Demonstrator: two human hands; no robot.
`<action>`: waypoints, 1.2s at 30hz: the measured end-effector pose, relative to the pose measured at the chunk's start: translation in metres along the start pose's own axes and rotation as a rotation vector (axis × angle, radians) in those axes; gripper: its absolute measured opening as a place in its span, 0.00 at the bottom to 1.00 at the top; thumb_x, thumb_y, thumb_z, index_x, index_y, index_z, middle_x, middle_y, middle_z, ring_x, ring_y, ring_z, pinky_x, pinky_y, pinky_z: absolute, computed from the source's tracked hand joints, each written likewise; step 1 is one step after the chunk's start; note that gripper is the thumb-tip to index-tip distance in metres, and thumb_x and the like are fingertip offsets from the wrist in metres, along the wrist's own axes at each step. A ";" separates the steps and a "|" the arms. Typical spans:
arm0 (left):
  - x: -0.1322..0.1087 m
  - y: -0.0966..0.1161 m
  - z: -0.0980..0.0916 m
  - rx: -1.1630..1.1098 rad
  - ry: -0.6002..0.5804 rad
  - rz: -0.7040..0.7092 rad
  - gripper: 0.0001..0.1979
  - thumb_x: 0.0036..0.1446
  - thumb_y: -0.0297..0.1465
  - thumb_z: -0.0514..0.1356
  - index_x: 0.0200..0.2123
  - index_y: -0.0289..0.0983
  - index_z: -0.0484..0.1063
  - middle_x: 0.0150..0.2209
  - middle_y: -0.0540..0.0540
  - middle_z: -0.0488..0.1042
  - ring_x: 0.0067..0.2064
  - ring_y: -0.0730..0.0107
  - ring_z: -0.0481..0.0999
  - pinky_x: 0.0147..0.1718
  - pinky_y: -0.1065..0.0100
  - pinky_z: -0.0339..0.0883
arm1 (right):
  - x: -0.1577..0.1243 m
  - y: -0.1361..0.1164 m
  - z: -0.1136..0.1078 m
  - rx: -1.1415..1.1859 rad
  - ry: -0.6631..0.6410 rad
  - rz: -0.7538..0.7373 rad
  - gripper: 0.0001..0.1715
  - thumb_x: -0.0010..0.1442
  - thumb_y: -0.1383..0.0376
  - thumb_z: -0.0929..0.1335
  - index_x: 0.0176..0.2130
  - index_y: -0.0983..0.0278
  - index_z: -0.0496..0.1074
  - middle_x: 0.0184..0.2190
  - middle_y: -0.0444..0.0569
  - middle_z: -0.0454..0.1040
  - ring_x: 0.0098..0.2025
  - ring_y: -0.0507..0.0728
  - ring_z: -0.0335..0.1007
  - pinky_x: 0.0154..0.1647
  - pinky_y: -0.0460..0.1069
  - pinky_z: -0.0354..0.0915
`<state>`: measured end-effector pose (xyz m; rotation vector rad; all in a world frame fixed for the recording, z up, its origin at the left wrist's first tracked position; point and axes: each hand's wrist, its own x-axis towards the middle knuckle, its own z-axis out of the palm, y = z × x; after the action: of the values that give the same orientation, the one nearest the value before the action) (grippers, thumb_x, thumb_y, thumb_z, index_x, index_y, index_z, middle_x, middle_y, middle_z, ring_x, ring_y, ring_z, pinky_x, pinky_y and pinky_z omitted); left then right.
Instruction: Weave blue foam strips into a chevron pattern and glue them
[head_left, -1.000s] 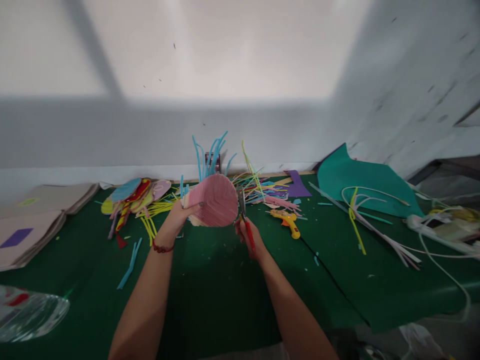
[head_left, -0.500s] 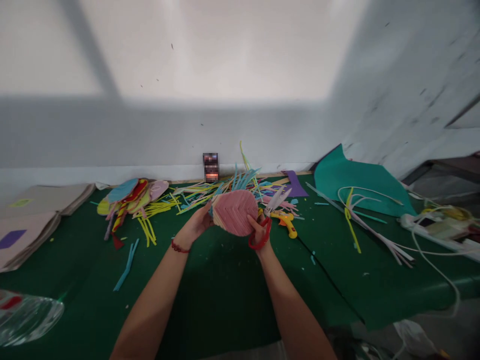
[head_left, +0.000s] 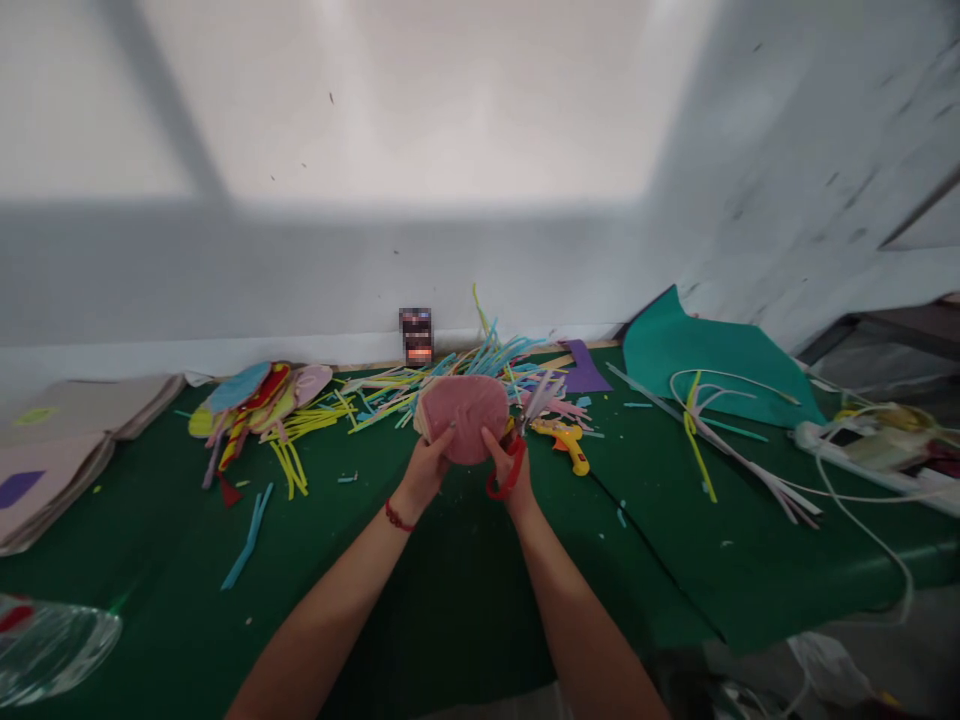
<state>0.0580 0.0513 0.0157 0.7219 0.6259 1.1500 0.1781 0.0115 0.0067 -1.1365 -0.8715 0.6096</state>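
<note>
I have the pink disc [head_left: 463, 405] up in front of me, above the green table [head_left: 157, 520], gripped from both sides. The fingers of the left hand [head_left: 426, 474] are closed on its lower left, thumb laid across the front face. The right hand [head_left: 511, 478] grasps the lower right edge, thumb also on the front, and carries the red-handled scissors [head_left: 516, 462] too—blades pointing up and away, apart from the disc. Blue strips [head_left: 504, 350] fan out behind the disc; I can't tell from here whether they join it. Just right of the scissors, the yellow glue gun [head_left: 571, 446] lies on the table—its black cord [head_left: 646, 532] trails toward the near edge. Off to the left I see a pile of colourful cut pieces [head_left: 255, 395], with loose yellow strips [head_left: 294, 466] beside it.
</note>
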 end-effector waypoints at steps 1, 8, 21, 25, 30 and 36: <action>0.001 0.005 -0.001 0.002 0.026 0.015 0.19 0.39 0.32 0.71 0.38 0.36 0.76 0.38 0.45 0.80 0.40 0.64 0.79 0.42 0.65 0.71 | -0.001 0.000 0.001 -0.007 -0.039 0.021 0.17 0.50 0.52 0.70 0.34 0.61 0.68 0.29 0.46 0.72 0.34 0.57 0.68 0.38 0.52 0.66; 0.008 0.045 -0.010 0.055 0.123 0.203 0.21 0.37 0.36 0.71 0.38 0.37 0.76 0.38 0.47 0.80 0.40 0.65 0.78 0.37 0.68 0.70 | -0.006 0.002 0.005 0.002 -0.244 0.123 0.26 0.53 0.42 0.64 0.32 0.62 0.67 0.22 0.42 0.65 0.22 0.50 0.59 0.25 0.47 0.60; 0.004 0.055 -0.008 0.126 0.079 0.255 0.25 0.38 0.38 0.71 0.42 0.37 0.75 0.44 0.44 0.78 0.49 0.59 0.75 0.46 0.63 0.69 | -0.011 0.019 0.008 -0.068 -0.342 0.147 0.28 0.53 0.40 0.63 0.32 0.62 0.67 0.25 0.42 0.69 0.20 0.48 0.58 0.21 0.45 0.57; 0.003 0.047 -0.004 0.085 0.099 0.220 0.23 0.37 0.36 0.71 0.40 0.36 0.75 0.42 0.45 0.79 0.46 0.60 0.76 0.44 0.63 0.69 | -0.011 0.017 0.007 -0.039 -0.326 0.128 0.27 0.54 0.40 0.63 0.33 0.61 0.67 0.26 0.43 0.69 0.21 0.49 0.58 0.22 0.46 0.58; 0.000 0.041 0.000 0.069 0.117 0.198 0.21 0.38 0.35 0.71 0.38 0.35 0.76 0.40 0.45 0.79 0.43 0.62 0.77 0.41 0.65 0.71 | -0.010 0.016 0.005 -0.041 -0.308 0.125 0.28 0.54 0.40 0.63 0.31 0.61 0.66 0.26 0.44 0.69 0.20 0.49 0.58 0.22 0.46 0.57; -0.002 0.039 0.002 0.082 0.123 0.188 0.21 0.38 0.35 0.71 0.38 0.35 0.76 0.41 0.45 0.79 0.44 0.61 0.77 0.42 0.64 0.71 | -0.010 0.012 0.005 -0.064 -0.258 0.147 0.30 0.53 0.38 0.62 0.28 0.61 0.64 0.22 0.42 0.66 0.19 0.49 0.58 0.20 0.46 0.55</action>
<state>0.0362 0.0587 0.0478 0.7970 0.7233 1.3563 0.1689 0.0105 -0.0068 -1.2036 -1.0390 0.8690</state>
